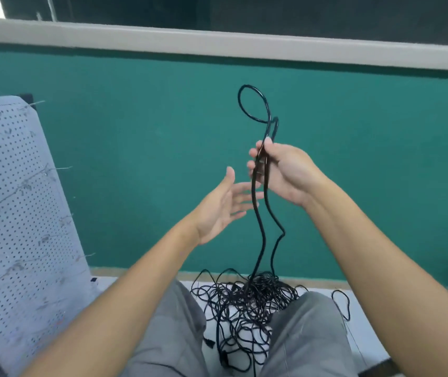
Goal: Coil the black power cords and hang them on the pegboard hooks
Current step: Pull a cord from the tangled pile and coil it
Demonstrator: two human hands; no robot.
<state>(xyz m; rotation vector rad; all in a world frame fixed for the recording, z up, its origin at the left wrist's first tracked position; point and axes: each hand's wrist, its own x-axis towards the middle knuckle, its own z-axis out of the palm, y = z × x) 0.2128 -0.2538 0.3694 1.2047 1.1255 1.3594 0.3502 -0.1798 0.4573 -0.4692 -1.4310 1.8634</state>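
a workshop-like room: grey pegboard [18,213] leaning by a teal wall [135,131].

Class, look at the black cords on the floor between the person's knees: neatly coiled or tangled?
Tangled. The cords on the floor lie in a loose heap of crossing loops; two strands rise to the right hand.

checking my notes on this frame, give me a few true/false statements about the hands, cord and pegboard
1. The right hand grips the cord. True.
2. The left hand holds a plug. False: it is open and holds nothing.
3. A loop of cord stands above the right hand. True.
4. The pile of cords hangs on the pegboard. False: it lies on the floor between the legs.
5. The pegboard is on the person's right. False: it is on the left.
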